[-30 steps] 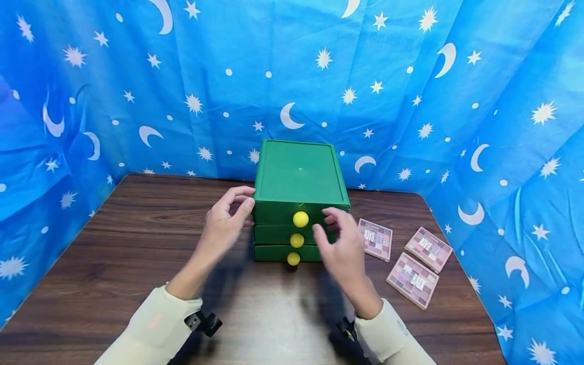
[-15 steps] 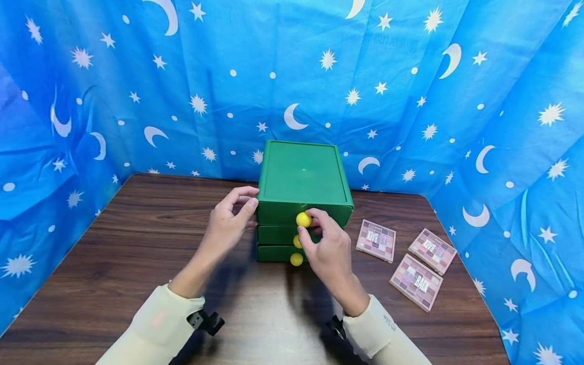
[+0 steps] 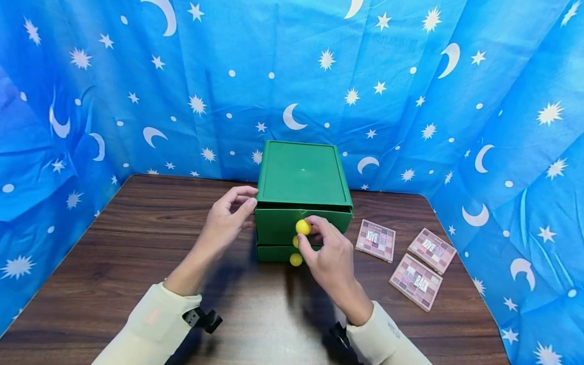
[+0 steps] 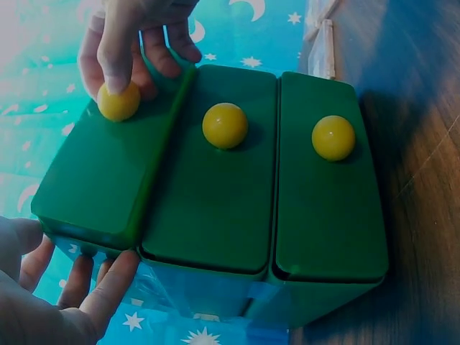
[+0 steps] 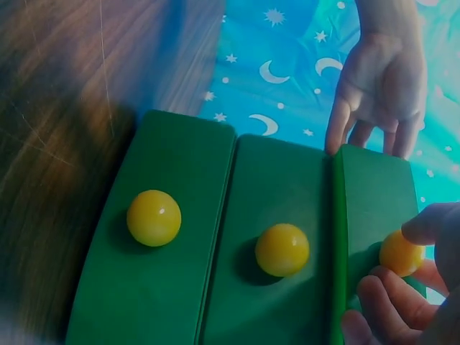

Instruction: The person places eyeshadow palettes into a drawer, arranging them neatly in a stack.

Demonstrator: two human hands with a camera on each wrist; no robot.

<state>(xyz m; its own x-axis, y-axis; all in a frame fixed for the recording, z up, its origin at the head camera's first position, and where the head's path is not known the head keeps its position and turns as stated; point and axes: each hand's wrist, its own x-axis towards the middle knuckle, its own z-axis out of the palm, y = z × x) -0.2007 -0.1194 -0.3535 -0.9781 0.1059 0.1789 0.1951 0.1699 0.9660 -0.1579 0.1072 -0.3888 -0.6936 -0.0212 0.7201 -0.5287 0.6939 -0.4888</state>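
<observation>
A green three-drawer box (image 3: pixel 303 172) stands on the table, each drawer front bearing a round yellow knob. My right hand (image 3: pixel 330 251) pinches the top drawer's yellow knob (image 3: pixel 303 227) between thumb and fingers. That top drawer (image 4: pixel 100 172) sticks out a little past the two below, and a dark gap shows under the lid. With its fingertips my left hand (image 3: pixel 225 215) touches the box's left side near the upper front corner. The middle knob (image 5: pixel 282 249) and bottom knob (image 5: pixel 154 218) are untouched, their drawers pushed in.
To the right of the box lie three pink makeup palettes, one close by (image 3: pixel 376 241) and two farther right, the back one (image 3: pixel 432 251) and the front one (image 3: pixel 416 282). A blue curtain (image 3: pixel 292 71) with stars and moons surrounds the wooden table (image 3: pixel 137 243).
My right hand has moved left onto the top knob, taken hold of it and pulled the top drawer slightly out. My left hand has stayed at the box's side.
</observation>
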